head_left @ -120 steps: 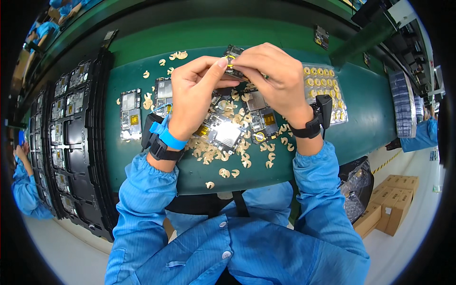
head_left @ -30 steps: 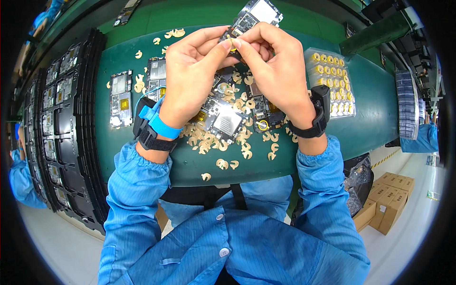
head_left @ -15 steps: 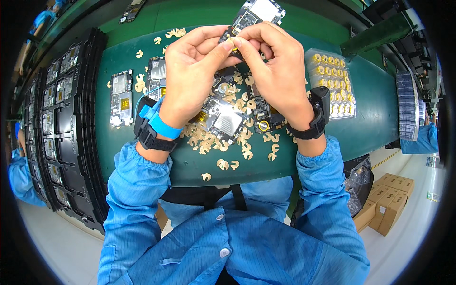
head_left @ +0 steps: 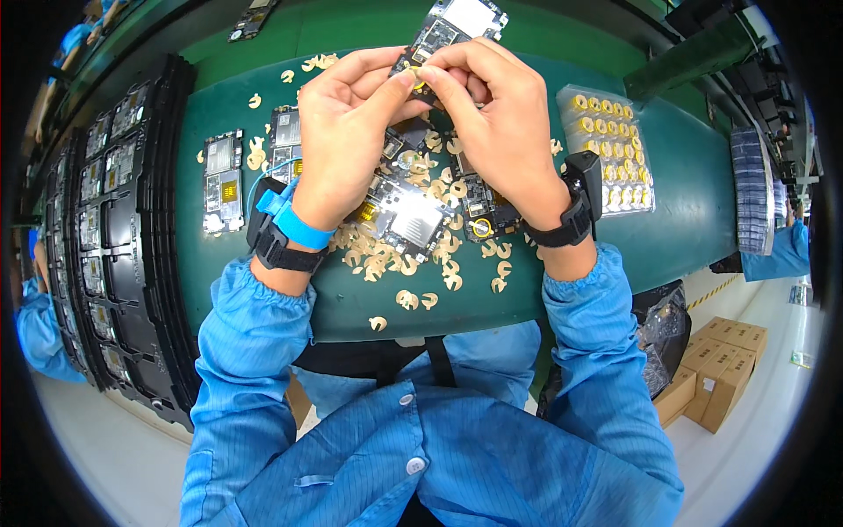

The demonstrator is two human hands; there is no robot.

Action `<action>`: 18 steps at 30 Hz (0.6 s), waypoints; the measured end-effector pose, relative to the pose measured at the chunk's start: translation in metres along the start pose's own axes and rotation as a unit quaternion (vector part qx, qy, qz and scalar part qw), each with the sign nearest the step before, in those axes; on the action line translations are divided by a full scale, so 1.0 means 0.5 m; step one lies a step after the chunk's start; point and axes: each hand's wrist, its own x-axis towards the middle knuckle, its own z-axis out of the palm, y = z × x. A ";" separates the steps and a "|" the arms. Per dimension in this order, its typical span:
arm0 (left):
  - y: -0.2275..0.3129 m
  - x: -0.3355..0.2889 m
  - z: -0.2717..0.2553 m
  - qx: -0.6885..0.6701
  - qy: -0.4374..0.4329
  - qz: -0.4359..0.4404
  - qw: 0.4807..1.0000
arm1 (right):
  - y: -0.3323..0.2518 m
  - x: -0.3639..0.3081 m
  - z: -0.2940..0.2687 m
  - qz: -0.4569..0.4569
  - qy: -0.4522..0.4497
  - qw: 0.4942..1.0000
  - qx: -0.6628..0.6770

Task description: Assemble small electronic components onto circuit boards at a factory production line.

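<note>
Standing at far left, black trays (head_left: 140,237). My left hand (head_left: 345,132) grips a circuit board (head_left: 437,37), raised over pale notched discs (head_left: 373,255). My right hand (head_left: 500,119) meets it, thumbs together, at the board's yellow ring (head_left: 418,89); whether these fingertips pinch or merely press, I cannot tell. Rightmost, a clear sheet (head_left: 572,91) bears yellow rounds. Probable step: fitting the ring. The next move calls for careful, even thumb pressure.

Held circuit board (head_left: 433,42): smooth metal plate (head_left: 471,15). Blister tray (head_left: 567,102): glossy clear plastic. Tabletop (head_left: 685,220): smooth. Sleeves (head_left: 255,342): matt cloth.
</note>
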 end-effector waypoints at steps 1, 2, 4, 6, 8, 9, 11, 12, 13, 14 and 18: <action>0.000 0.001 -0.001 -0.005 0.007 0.003 1.000 | 0.000 0.001 -0.006 0.000 -0.003 1.000 -0.002; 0.001 0.001 0.000 -0.006 0.008 0.006 1.000 | 0.000 0.003 -0.010 0.000 -0.005 1.000 -0.003; 0.005 0.002 0.002 -0.026 0.025 0.006 0.999 | 0.014 0.005 -0.003 0.010 0.052 0.998 0.018; 0.004 0.005 0.005 -0.031 0.031 0.006 0.999 | 0.012 0.007 -0.016 0.100 0.120 0.986 0.050; 0.001 0.007 0.002 -0.045 0.025 0.002 0.999 | 0.015 0.010 -0.034 0.170 0.087 0.981 -0.014; 0.003 0.007 0.000 -0.050 0.021 0.003 0.999 | 0.009 0.007 -0.042 0.244 0.015 0.970 -0.018; 0.003 0.004 0.009 -0.065 0.005 0.004 0.998 | 0.026 0.000 -0.036 0.300 -0.041 0.940 0.159; 0.003 0.004 0.006 -0.040 0.011 -0.017 0.999 | 0.034 0.003 -0.036 0.304 -0.065 0.928 0.203; 0.004 0.001 -0.001 -0.011 0.020 -0.039 0.999 | 0.031 0.017 -0.036 0.290 -0.081 0.936 0.183; -0.002 0.004 -0.001 -0.017 0.012 -0.040 0.999 | 0.051 0.038 -0.047 0.293 -0.076 0.937 0.175; -0.011 0.010 -0.014 0.092 0.027 0.022 0.995 | 0.200 0.163 -0.107 0.361 -0.210 0.908 -0.033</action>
